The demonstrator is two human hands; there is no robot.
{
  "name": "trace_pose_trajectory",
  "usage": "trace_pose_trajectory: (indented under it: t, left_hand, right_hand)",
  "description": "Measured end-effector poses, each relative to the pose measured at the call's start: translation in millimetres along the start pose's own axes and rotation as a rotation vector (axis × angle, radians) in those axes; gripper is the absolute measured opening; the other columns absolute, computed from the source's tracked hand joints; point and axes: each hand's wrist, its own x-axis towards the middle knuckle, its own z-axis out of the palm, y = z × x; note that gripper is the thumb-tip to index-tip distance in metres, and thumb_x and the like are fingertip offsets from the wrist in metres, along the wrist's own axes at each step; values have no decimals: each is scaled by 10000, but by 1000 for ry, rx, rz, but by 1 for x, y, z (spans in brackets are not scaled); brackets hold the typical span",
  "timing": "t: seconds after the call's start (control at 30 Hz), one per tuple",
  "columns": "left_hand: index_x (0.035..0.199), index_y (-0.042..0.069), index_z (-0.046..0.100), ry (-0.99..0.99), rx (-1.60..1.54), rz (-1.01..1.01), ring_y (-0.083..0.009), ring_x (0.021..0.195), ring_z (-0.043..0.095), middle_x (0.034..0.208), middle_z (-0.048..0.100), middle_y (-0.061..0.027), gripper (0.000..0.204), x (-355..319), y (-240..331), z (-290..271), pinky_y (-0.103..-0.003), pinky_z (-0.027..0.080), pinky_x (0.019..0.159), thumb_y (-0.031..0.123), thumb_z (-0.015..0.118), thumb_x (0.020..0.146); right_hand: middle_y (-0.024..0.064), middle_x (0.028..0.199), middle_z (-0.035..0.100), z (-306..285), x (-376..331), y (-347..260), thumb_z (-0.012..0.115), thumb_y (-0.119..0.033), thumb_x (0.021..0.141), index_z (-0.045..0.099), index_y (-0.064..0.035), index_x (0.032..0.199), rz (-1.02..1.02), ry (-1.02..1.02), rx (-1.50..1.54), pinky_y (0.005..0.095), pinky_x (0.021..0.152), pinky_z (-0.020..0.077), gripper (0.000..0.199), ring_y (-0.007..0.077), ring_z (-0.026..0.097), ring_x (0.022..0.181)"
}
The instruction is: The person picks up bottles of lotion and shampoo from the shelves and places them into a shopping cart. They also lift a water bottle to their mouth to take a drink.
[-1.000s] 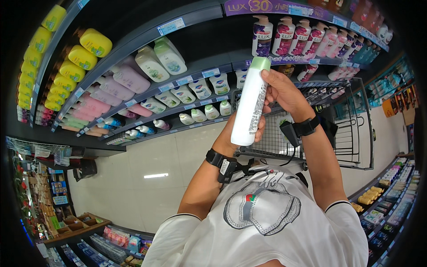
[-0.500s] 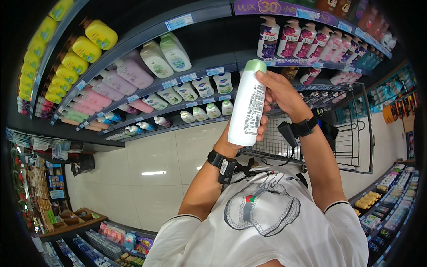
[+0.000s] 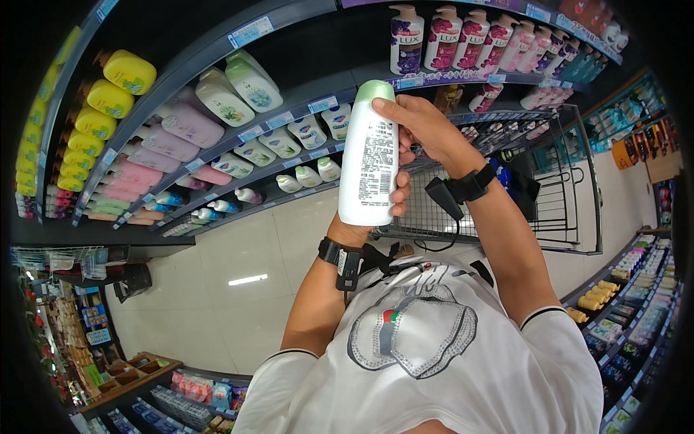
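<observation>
A white bottle (image 3: 369, 170) with a light green cap (image 3: 375, 90) stands nearly upright in front of me, its back label of small print and a barcode facing me. My left hand (image 3: 400, 195) is wrapped round its lower part from behind. Only the fingertips on the right edge and the wrist below show; the bottle hides the palm. My right hand (image 3: 423, 126) grips the top, thumb laid across the front just under the cap and fingers curled behind. Similar white and green bottles (image 3: 253, 81) stand on the shelf to the left.
Shelves of pink, purple and yellow bottles (image 3: 130, 72) curve round the left and front. Pump bottles (image 3: 442, 40) line the upper right shelf. A wire shopping cart (image 3: 557, 202) stands close by on my right. More stocked shelves (image 3: 629, 304) lie at lower right.
My view has turned slightly to the right, so the shelves shift left and up. The bottle has turned a little, bringing its printed label more squarely toward me. Both hands keep their hold.
</observation>
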Motion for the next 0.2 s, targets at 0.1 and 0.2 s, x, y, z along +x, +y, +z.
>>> trace_pose_trajectory:
  t: [0.1, 0.2]
  left_hand:
    - [1383, -37, 469, -12, 2, -8, -250, 638, 621, 923, 657, -190, 646, 1, 2, -1, -360, 520, 463, 508, 471, 1036]
    - [1418, -7, 451, 14, 17, -3, -258, 658, 630, 941, 666, -197, 658, -1, 4, -4, -357, 536, 487, 524, 474, 1030]
  right_hand:
    - [61, 681, 633, 2, 6, 5, 743, -529, 900, 627, 51, 952, -25, 18, 45, 180, 408, 407, 594, 51, 519, 465]
    - [78, 678, 635, 3, 8, 3, 756, -540, 882, 630, 45, 958, -6, 25, 17, 191, 406, 412, 603, 63, 527, 468]
